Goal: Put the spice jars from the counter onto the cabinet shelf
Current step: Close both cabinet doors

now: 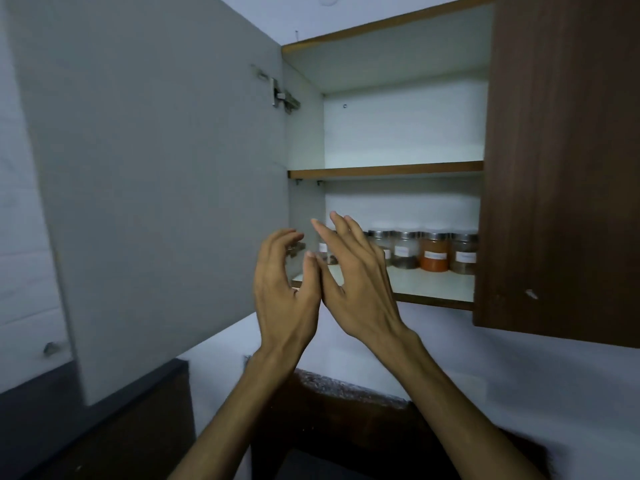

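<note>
Counter [349, 386]: nearest the camera, a dark speckled edge with a stone-like grain, running under both forearms.
Left hand [282, 289]: raised in front of the cabinet, fingers loosely curled over at the tips, thumb up; nothing in its grasp, and its thumb meets the other hand's thumb.
Right hand [353, 275]: right beside it, back of the hand to the camera, fingers long and nearly straight, spread a little and angled up-left; it holds nothing either.
Left door [156, 168]: swung wide open, a flat matte grey inner panel with a metal hinge [282, 97] at its upper edge.
Right door [561, 161]: closed, dark brown wood-grain laminate.
Lower shelf [436, 284]: smooth white board with a brown front edge, partly hidden by the fingers.
Spice jars [420, 249]: there they are, lined up in a row at the back of that shelf, clear round jars with shiny metal bands, pale caps and white labels; one holds bright orange powder, the others brownish contents.
Upper shelf [384, 169]: thin board, brown wood trim.
</note>
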